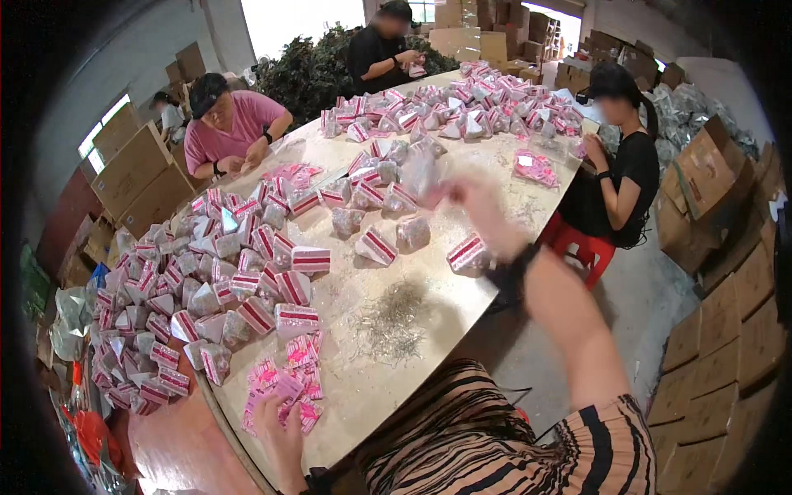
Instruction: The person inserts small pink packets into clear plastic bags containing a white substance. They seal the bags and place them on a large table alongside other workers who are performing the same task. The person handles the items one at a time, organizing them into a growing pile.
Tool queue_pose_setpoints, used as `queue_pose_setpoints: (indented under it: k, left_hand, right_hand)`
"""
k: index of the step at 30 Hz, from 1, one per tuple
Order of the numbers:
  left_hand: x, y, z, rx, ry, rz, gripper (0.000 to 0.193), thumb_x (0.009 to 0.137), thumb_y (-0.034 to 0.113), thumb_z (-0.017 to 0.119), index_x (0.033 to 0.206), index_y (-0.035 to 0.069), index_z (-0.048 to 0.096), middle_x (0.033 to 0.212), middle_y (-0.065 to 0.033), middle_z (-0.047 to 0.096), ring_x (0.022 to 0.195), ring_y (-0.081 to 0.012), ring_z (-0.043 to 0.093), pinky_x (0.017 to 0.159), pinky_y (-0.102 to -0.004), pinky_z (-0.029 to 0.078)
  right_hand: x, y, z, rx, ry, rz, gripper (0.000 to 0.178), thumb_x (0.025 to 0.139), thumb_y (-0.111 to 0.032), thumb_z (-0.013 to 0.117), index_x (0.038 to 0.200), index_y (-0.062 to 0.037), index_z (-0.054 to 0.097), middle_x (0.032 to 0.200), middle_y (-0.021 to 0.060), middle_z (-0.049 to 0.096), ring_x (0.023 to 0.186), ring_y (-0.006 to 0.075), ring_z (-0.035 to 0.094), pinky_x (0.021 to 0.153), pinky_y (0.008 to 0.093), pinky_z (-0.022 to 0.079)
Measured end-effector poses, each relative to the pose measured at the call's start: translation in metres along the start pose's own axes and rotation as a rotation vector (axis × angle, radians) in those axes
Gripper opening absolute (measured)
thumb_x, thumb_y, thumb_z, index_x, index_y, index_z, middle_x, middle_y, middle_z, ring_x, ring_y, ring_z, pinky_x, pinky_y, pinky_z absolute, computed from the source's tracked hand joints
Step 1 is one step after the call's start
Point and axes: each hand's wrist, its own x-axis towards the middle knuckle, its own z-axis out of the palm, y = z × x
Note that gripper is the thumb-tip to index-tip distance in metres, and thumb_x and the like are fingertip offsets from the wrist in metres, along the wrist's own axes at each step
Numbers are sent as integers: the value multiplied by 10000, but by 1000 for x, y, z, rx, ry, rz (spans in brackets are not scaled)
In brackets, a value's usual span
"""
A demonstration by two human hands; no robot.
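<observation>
My left hand [279,427] is at the table's near edge, fingers closed on a pink printed card [288,386] above a small heap of similar pink cards [302,350]. My right hand [481,206], blurred by motion, reaches far over the table. Close to its fingertips is a smeared, clear-bagged item [422,175]; whether the fingers hold it cannot be made out. Below the right hand lies a bagged wedge with a pink-and-white striped side [468,252]. Another striped wedge [377,247] rests to its left. Thin silvery pieces [394,320] are scattered on the table between my hands.
Bagged wedges [239,272] are heaped along the left side, more [470,107] at the far end. One person in pink [235,128], another in black at the back [378,54] and one at right [631,161] work around the table [355,437]. Cardboard boxes [701,371] stand at right.
</observation>
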Motion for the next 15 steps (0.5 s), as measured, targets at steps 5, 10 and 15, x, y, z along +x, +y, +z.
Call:
queue_pose_setpoints:
  k: [5, 10, 15]
  left_hand:
    - [-4, -1, -1, 123, -23, 67, 315, 710, 94, 699, 988, 3, 582, 1080, -186, 535, 1029, -363, 487, 895, -430, 377]
    - [-10, 0, 10, 275, -109, 80, 491, 674, 121, 731, 1115, 20, 542, 1233, -220, 458, 1136, -396, 434, 963, -455, 342]
    - [-10, 2, 2, 259, -117, 7, 513, 684, 120, 717, 1147, 18, 522, 1283, -226, 421, 1171, -413, 408, 986, -451, 328]
  right_hand:
    - [103, -74, -104, -256, 443, 163, 534, 835, -265, 645, 1248, 11, 449, 1100, 127, 573, 830, 203, 625, 606, 315, 522]
    - [57, -40, -76, -499, 180, 120, 443, 827, -232, 665, 1176, 18, 556, 880, 69, 646, 762, 146, 619, 605, 287, 508]
    - [-86, -43, 48, -638, -322, -111, 115, 813, -163, 643, 891, -80, 634, 747, 74, 609, 623, 188, 593, 582, 314, 454]
